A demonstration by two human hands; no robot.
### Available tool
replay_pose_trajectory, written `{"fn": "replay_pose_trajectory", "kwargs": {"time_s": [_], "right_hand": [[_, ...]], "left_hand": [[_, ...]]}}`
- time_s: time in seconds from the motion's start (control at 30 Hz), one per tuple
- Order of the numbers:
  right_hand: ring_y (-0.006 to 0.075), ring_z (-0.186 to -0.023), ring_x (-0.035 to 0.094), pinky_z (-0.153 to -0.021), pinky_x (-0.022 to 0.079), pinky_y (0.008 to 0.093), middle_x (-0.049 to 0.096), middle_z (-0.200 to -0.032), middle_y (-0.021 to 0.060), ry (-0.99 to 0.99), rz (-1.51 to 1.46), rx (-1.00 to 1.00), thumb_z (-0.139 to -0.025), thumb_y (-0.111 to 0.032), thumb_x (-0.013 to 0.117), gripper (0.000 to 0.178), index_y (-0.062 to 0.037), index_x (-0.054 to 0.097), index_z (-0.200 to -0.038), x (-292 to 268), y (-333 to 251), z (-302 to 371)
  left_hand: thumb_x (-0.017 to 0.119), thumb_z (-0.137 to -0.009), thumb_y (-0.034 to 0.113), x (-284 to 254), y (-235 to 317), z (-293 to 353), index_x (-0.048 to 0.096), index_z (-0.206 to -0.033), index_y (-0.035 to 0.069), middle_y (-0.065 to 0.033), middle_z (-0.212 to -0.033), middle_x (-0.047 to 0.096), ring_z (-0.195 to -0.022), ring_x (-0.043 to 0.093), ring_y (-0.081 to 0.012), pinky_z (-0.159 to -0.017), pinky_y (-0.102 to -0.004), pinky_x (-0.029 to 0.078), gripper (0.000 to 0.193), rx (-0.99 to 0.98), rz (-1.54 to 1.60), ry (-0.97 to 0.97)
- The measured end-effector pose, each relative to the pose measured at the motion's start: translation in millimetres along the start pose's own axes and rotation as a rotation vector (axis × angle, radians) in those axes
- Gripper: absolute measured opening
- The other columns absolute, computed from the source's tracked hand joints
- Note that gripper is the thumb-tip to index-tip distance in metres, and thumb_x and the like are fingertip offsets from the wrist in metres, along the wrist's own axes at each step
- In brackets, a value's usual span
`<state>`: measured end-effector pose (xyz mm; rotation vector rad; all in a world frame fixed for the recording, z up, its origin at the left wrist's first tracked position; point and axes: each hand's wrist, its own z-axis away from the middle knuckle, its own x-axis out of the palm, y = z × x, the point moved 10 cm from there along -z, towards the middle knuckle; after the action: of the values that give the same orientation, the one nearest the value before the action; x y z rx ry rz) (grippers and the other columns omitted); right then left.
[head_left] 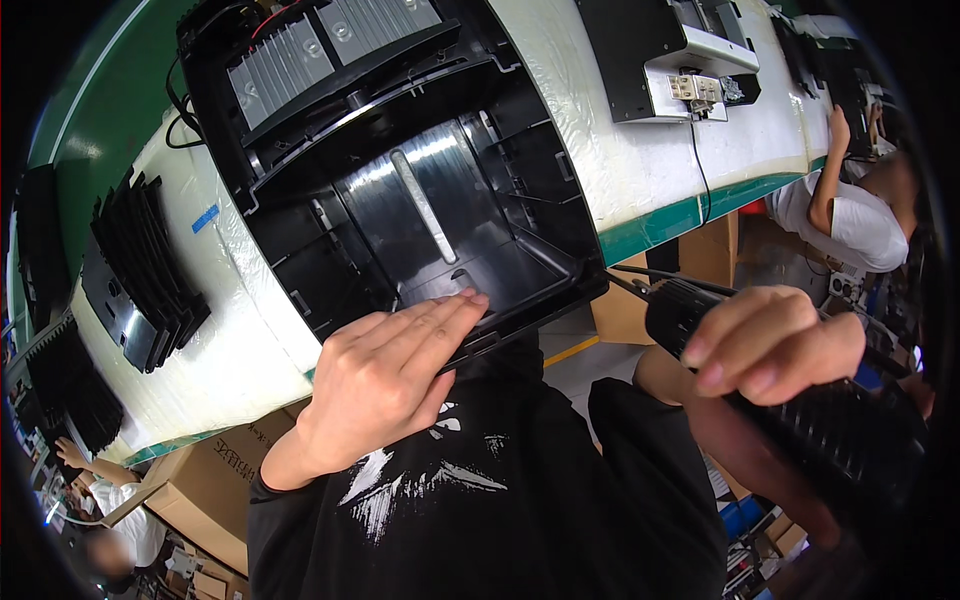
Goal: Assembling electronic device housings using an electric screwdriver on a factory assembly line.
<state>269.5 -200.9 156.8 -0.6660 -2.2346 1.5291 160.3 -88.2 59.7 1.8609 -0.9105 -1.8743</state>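
Note:
A large black plastic housing (300,265) lies on the table in front of me, its deep hollow facing up. Across its near edge lies my left hand (385,375), fingers straight and side by side, the tips just inside the rim. My right hand (775,345) is raised at the right, beyond the housing's near corner. Its fingers are curled round a long black slotted plastic panel (675,308), which runs back under the hand into the dark lower right. Silver finned metal blocks (285,75) sit in the housing's far part.
White sheeting covers the table (235,310), which has a green edge. A stack of black curved panels (150,270) stands left. A black and silver metal unit (665,70) with a hanging cable is at the right. Cardboard boxes (205,490) stand below. Other people work at both sides.

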Motion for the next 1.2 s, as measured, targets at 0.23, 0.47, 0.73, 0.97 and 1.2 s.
{"fn": "replay_pose_trajectory", "kwargs": {"time_s": [0.23, 0.47, 0.73, 0.97, 1.2], "right_hand": [[0.0221, -0.062, 0.055, -0.055, 0.048, 0.0315, 0.054, -0.081, 0.0131, 0.173, 0.008, -0.209, -0.078, -0.041, 0.054, 0.056, -0.0100, 0.033, -0.119, -3.8, -7.8, 10.1], [0.0176, -0.049, 0.049, -0.041, 0.044, 0.0266, 0.049, -0.076, 0.0108, 0.348, -0.001, -0.420, -0.076, -0.067, 0.048, 0.084, -0.0172, 0.021, -0.138, -0.7, -1.7, 17.4], [0.0235, -0.063, 0.061, -0.059, 0.054, 0.0325, 0.058, -0.077, 0.0125, 0.017, -0.040, -0.194, -0.059, -0.071, 0.070, 0.082, 0.0021, 0.049, -0.090, 5.8, 6.2, 2.0], [0.0170, -0.048, 0.055, -0.050, 0.053, 0.0283, 0.054, -0.067, 0.0053, 0.320, -0.106, -0.350, -0.080, -0.053, 0.063, 0.052, -0.0029, 0.049, -0.083, -34.8, -47.2, 21.8], [0.0140, -0.046, 0.043, -0.042, 0.037, 0.0277, 0.047, -0.067, 0.0040, 0.726, 0.335, -0.895, -0.082, -0.070, 0.040, 0.068, -0.0081, 0.040, -0.111, -133.2, -146.6, 93.4]], "left_hand": [[0.064, -0.064, 0.003, -0.1, -1.4, 3.3, 0.060, -0.114, -0.001, -0.0113, -0.104, 0.066, -0.092, 0.066, -0.0200, -0.071, -0.0271, 0.052, 0.050, -0.009, -0.026, 0.017], [0.060, -0.067, -0.001, 0.1, 1.4, 3.8, 0.061, -0.114, -0.001, -0.0106, -0.106, 0.067, -0.095, 0.066, -0.0189, -0.073, -0.0250, 0.052, 0.046, 0.019, -0.048, 0.060], [0.060, -0.067, -0.002, -3.2, 1.6, 4.9, 0.062, -0.111, -0.001, -0.0120, -0.105, 0.067, -0.093, 0.066, -0.0193, -0.072, -0.0252, 0.052, 0.044, 0.021, -0.067, 0.100], [0.068, -0.065, 0.003, -15.5, 7.7, 17.8, 0.066, -0.101, 0.001, -0.0090, -0.101, 0.067, -0.091, 0.065, -0.0210, -0.079, -0.0309, 0.051, 0.036, 0.170, -0.090, 0.219], [0.068, -0.077, 0.025, -29.6, -4.6, 47.1, 0.068, -0.100, 0.017, 0.0033, -0.104, 0.066, -0.104, 0.058, -0.0165, -0.099, -0.0425, 0.036, 0.025, 0.173, -0.210, 0.339]]}}
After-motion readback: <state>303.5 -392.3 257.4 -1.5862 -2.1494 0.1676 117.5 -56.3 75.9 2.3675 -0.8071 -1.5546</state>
